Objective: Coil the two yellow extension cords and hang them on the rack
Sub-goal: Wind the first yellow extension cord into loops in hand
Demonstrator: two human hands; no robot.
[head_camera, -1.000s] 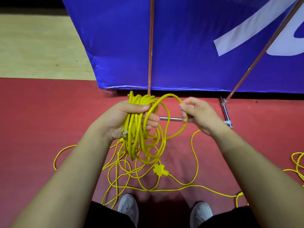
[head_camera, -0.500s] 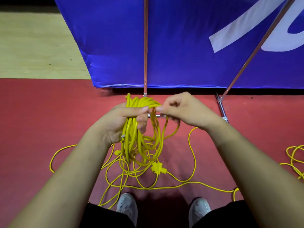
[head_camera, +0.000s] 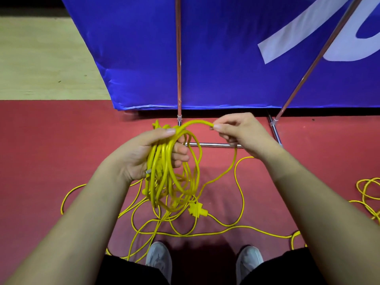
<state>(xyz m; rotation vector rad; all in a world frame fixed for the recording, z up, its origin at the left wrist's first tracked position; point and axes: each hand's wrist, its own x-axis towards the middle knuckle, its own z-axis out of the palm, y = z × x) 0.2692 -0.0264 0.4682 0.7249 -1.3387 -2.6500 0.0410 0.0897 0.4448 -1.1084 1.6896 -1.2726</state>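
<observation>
Your left hand (head_camera: 144, 153) gripped a bundle of yellow loops (head_camera: 170, 171), its fingers (head_camera: 178, 150) curled round the strands and the thumb laid across the top. Your right hand (head_camera: 244, 132) pinched a single strand of the same cord between thumb and forefinger, just to the right of the bundle. The strand arched from the top of the bundle across to that pinch, then dropped in a wide loop toward the red floor (head_camera: 51, 151). The loops hung below your left hand, in front of a silver bar (head_camera: 213, 144) that ran along the floor at the foot of the blue banner (head_camera: 226, 58). Beneath the bundle the loose cord (head_camera: 242, 228) lay in tangled curves on the floor, with a yellow plug (head_camera: 196, 209) just under the hanging loops; whether the plug touched the floor could not be told. Further yellow cord (head_camera: 368, 194) lay in loops well apart at the right edge. Your grey shoes (head_camera: 159, 258) stood at the bottom of the view
</observation>
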